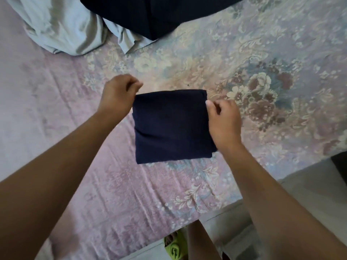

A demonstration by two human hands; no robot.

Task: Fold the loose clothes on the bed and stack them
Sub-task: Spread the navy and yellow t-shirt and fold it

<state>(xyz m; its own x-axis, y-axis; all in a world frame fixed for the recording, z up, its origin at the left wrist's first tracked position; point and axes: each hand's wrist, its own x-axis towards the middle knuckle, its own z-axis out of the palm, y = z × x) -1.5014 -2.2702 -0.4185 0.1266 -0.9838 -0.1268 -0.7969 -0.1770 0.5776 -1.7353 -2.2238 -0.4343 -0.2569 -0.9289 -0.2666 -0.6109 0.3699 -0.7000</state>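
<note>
Navy garment (pixel 171 126): folded into a compact square, lay flat mid-bed, nearer the front edge than the far one.
Left hand (pixel 117 94): at the square's far-left corner, fingers curled, fingertips pinched together at the cloth's edge; actual grip on fabric could not be told.
Right hand (pixel 224 121): on the square's right edge, thumb and curled fingers pinching the fabric near the far-right corner.
Bed (pixel 244 62): covered by a pink and floral sheet, creased toward the front edge.
Grey cloth (pixel 62 29): loose and crumpled at the far-left corner.
Dark pile (pixel 150 14): at the far edge, partly over the grey cloth.
Green slipper (pixel 175 246): on the floor below the front edge.
</note>
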